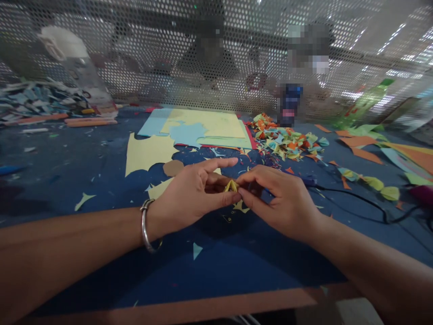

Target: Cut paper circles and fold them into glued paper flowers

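Note:
A small folded yellow paper piece (pixel 231 185), pleated to a point, is pinched between both hands above the blue tabletop. My left hand (pixel 192 192) is closed on it with thumb and fingers, while its index finger stretches out above; a silver bangle (pixel 145 221) circles that wrist. From the other side, my right hand (pixel 280 198) grips its edge between thumb and index finger. Behind the left hand lie a round brown cardboard disc (pixel 173 168) and a yellow sheet (pixel 145 155) with curved cut-outs. Yellow scraps lie under the hands, partly hidden.
Stacked coloured paper (pixel 216 123) lies at the back. Right of it is a heap of folded paper pieces (pixel 287 142). A black cable (pixel 358 196) crosses the right side. A bottle (pixel 84 76) stands at back left, a green bottle (pixel 367 104) at back right, before a perforated metal screen.

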`<state>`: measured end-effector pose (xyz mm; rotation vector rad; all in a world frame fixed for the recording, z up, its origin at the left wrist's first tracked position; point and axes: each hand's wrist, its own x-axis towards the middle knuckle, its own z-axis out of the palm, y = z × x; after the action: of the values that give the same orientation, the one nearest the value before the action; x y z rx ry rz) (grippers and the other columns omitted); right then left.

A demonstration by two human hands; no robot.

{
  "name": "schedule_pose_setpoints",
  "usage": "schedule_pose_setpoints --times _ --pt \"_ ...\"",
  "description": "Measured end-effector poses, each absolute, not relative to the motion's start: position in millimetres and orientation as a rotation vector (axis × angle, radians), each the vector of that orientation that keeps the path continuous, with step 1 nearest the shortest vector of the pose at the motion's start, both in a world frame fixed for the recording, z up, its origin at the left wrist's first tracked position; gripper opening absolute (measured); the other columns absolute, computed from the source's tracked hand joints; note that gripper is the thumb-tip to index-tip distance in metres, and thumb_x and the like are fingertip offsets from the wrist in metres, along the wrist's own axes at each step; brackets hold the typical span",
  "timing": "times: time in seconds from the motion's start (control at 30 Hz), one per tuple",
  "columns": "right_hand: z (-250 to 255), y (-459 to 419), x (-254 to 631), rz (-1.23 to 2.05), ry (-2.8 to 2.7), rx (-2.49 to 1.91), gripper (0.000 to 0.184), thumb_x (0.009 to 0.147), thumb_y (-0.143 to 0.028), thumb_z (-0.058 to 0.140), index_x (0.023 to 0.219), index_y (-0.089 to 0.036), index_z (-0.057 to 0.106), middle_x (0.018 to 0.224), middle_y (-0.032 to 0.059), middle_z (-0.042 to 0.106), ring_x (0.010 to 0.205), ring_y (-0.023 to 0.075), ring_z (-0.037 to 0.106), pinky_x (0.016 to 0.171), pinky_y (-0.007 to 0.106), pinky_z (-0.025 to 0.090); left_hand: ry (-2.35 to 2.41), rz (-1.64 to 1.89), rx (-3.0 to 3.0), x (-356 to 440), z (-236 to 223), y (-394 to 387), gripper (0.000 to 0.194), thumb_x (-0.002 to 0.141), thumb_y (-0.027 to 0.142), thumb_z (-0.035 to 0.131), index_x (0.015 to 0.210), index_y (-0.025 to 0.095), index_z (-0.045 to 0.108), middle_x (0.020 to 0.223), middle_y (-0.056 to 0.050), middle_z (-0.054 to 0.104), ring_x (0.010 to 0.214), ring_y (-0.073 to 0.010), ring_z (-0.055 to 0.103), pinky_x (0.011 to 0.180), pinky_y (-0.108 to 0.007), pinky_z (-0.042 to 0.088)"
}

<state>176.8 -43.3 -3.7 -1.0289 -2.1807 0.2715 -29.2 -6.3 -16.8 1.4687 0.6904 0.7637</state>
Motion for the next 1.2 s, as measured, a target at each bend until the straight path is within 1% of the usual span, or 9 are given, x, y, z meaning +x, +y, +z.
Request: schedule_pose_setpoints --times 0.17,0.37,0.53,0.67,0.8,0.93,1.0,1.07,1.2 --pt "-2 -44 175 0.284 -2.17 -1.034 0.009 0.092 -0.012 0.058 0.093 -0.015 0.066 0.083 0.0024 0.067 0.068 0.0099 0.059 0.064 0.023 0.048 0.636 0.724 1.406 -30 -16 -7 0.078 0.077 0.028 0.084 0.145 0.022 0.047 0.099 -0.004 0.078 0.099 -0.02 0.073 0.09 -0.034 0.056" --pt "-2 -43 179 0.311 -2.145 -1.083 0.009 0.092 -0.014 0.059 0.095 -0.016 0.067 0.084 0.0012 0.067 0.068 0.0098 0.059 0.064 0.023 0.049 0.634 0.7 1.375 -33 -8 -6 0.047 0.081 0.025 0.08 0.123 0.018 0.061 0.101 -0.004 0.079 0.094 -0.0144 0.073 0.087 -0.025 0.055" --pt "-2 -43 183 0.319 -2.136 -1.085 0.008 0.092 -0.014 0.06 0.094 -0.018 0.067 0.085 0.0006 0.068 0.068 0.0097 0.06 0.065 0.023 0.049 0.669 0.723 1.413 -32 -6 -3 0.037 0.085 0.027 0.076 0.116 0.015 0.061 0.102 -0.007 0.078 0.095 -0.0158 0.073 0.082 -0.024 0.057" --pt "-1 -42 184 0.316 -2.138 -1.138 0.009 0.091 -0.013 0.059 0.093 -0.017 0.067 0.082 0.0 0.067 0.067 0.0095 0.059 0.064 0.022 0.048 0.856 0.88 1.628 -33 -5 2 0.027 0.089 0.037 0.07 0.104 0.015 0.068 0.104 -0.007 0.075 0.088 -0.015 0.069 0.072 -0.024 0.056" --pt "0 -39 184 0.338 -2.192 -1.193 0.01 0.089 -0.011 0.059 0.089 -0.016 0.067 0.077 -0.0009 0.066 0.063 0.0086 0.057 0.06 0.022 0.046 1.089 1.006 2.025 -39 1 3 0.027 0.091 0.042 0.066 0.084 0.016 0.067 0.076 -0.001 0.068 0.059 -0.0103 0.056 0.056 -0.025 0.045" --pt "0 -37 184 0.347 -2.201 -1.225 0.01 0.087 -0.009 0.06 0.084 -0.017 0.066 0.075 -0.002 0.065 0.062 0.0079 0.055 0.059 0.021 0.043 0.909 1.006 2.513 -41 7 -6 0.028 0.095 0.033 0.059 0.072 0.017 0.059 0.072 -0.001 0.061 0.073 -0.0146 0.055 0.073 -0.03 0.043" --pt "0 -38 184 0.35 -2.186 -1.229 0.01 0.088 -0.01 0.06 0.083 -0.017 0.066 0.074 -0.0024 0.064 0.061 0.0076 0.055 0.057 0.02 0.042 0.868 0.983 2.585 -41 8 -10 0.033 0.096 0.031 0.056 0.067 0.017 0.055 0.07 -0.001 0.058 0.072 -0.0146 0.052 0.072 -0.031 0.042" --pt "0 -39 184 0.357 -2.159 -1.228 0.01 0.088 -0.011 0.06 0.085 -0.017 0.067 0.074 -0.0024 0.065 0.061 0.0076 0.055 0.057 0.02 0.043 0.931 0.973 2.519 -40 8 -11 0.032 0.097 0.033 0.055 0.069 0.017 0.058 0.07 -0.001 0.058 0.068 -0.0134 0.052 0.067 -0.029 0.041" --pt "0 -41 184 0.395 -2.101 -1.256 0.008 0.09 -0.015 0.061 0.089 -0.017 0.068 0.077 -0.0013 0.068 0.063 0.0086 0.059 0.059 0.021 0.045 1.057 0.848 2.286 -39 5 -5 0.024 0.094 0.041 0.06 0.09 0.02 0.071 0.078 0.001 0.069 0.065 -0.0113 0.06 0.061 -0.024 0.044"
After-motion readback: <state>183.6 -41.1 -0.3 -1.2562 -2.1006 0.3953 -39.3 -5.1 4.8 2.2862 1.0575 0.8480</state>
